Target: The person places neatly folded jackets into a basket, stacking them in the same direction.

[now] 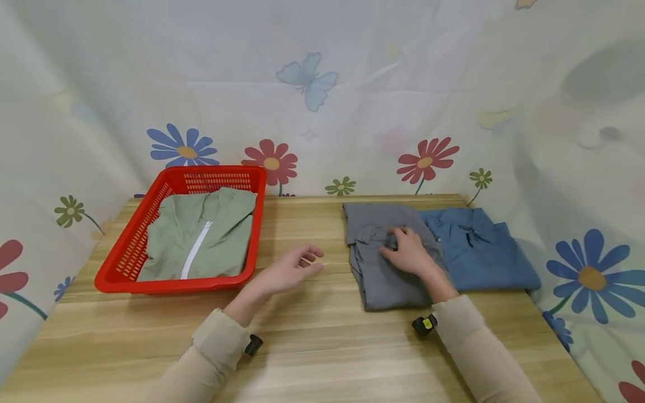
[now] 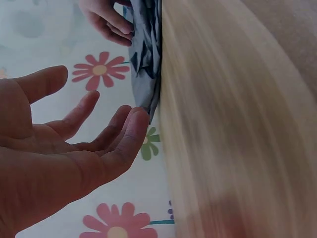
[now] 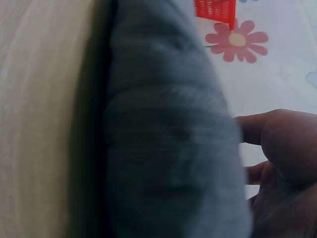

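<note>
My left hand hovers over the table between the red basket and a folded grey garment. Its fingers are relaxed and hold nothing; the left wrist view shows the same hand with thumb and fingers spread apart. My right hand is over the top of the grey garment, fingers loosely bent and fingertips right at the cloth. In the right wrist view the garment's thick side hides part of that hand's fingers. A folded blue garment lies beside the grey one, partly overlapped by it.
Inside the basket lies a light green garment with a white zipper. The wood-patterned table ends at a white curtain printed with flowers and a butterfly. More curtain stands close along the right side.
</note>
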A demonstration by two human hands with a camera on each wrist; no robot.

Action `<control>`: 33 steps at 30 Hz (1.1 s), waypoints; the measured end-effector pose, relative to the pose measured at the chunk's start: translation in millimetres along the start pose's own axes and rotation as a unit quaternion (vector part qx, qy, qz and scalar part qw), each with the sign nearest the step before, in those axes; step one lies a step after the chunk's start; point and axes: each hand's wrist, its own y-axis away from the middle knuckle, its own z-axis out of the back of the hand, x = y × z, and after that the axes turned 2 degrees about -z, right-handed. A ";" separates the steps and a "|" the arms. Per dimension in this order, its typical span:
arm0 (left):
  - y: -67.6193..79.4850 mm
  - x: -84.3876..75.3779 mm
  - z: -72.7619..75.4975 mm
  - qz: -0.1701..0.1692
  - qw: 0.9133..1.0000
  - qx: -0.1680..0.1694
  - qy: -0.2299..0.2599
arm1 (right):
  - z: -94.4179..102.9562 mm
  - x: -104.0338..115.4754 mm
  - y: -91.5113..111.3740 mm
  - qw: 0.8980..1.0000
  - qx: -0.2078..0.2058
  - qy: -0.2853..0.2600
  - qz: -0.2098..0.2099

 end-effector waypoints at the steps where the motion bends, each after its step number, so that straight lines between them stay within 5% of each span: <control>1: -0.2 1.3 -0.7 0.007 1.000 -0.001 0.002 | -2.1 -2.0 -2.2 1.000 0.005 0.001 -0.001; 10: -6.9 11.7 -1.4 0.044 0.999 0.006 0.022 | -10.5 -2.2 -15.2 1.000 0.002 0.023 0.012; 22: -10.7 23.4 0.5 0.062 0.996 0.014 0.059 | -21.2 32.7 -23.1 0.999 0.017 0.022 0.018; 33: -14.0 28.3 0.3 0.070 0.996 -0.012 0.063 | -34.7 55.6 -25.1 0.998 0.033 0.026 0.050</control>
